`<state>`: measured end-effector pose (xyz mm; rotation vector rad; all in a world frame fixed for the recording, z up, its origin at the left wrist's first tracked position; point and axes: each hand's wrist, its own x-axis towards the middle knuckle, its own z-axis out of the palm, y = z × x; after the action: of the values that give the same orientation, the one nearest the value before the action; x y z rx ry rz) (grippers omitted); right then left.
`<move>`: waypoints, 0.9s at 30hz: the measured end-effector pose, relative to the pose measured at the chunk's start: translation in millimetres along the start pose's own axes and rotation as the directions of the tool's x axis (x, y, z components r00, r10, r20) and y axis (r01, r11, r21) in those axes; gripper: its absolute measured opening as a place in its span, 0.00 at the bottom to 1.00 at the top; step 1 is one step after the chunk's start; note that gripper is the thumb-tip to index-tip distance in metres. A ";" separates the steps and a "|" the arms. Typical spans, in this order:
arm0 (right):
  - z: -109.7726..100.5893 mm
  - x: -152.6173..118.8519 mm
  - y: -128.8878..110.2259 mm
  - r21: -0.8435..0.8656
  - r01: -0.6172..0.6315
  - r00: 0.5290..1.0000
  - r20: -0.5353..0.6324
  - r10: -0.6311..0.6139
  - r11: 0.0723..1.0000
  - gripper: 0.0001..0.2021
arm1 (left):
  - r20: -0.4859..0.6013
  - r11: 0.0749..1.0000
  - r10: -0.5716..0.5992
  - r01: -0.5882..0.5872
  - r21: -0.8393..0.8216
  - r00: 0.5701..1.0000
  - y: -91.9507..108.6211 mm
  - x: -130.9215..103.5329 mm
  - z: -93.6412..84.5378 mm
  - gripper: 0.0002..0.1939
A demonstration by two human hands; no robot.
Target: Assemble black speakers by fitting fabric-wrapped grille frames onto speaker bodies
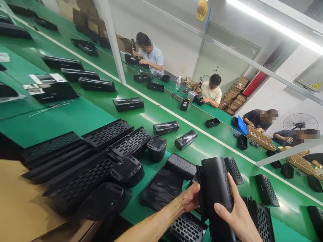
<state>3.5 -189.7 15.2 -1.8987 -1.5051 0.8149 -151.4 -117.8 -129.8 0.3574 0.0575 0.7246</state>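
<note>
A long black plastic housing (217, 188) with a smooth curved face is held up at the lower right of the view. My left hand (189, 198) grips its left edge, where a ridged black strip runs along the side. Around its right side wraps my right hand (233, 208), thumb on the smooth face and fingers on the far edge. Beneath and beside it lie perforated black covers (188, 228). A black cloth-like piece (163, 188) is on the green surface left of my left hand.
Stacked perforated black panels (83, 174) and rounded end pieces fill the left, beside a cardboard box (22, 201). Black housings (166, 127) are spread along the green conveyor (141, 117). A white upright post (112, 43) stands behind. Several people work across the line.
</note>
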 end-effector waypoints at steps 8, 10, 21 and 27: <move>6.5 6.7 -12.8 -0.203 0.052 0.998 0.031 -0.046 0.978 0.51 | 0.051 0.997 0.070 -0.071 0.018 0.996 11.0 5.0 10.2 0.45; 6.9 9.7 -11.5 -0.230 0.064 0.997 0.046 -0.055 0.971 0.51 | 0.035 0.997 0.081 -0.081 0.014 0.996 10.0 6.1 8.6 0.44; 7.2 25.8 -1.9 -0.276 0.095 0.985 0.166 -0.050 0.956 0.52 | -0.007 0.999 0.044 -0.044 0.003 0.999 5.0 17.8 -3.5 0.39; 4.3 11.3 3.1 -0.177 0.184 0.981 -0.025 -0.192 0.967 0.49 | -0.058 0.990 0.123 -0.118 0.071 0.991 24.8 19.2 11.5 0.42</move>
<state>4.2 -178.9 8.9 -1.8463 -1.7484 0.5706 -150.9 -91.5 -109.2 0.4057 0.1206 0.8549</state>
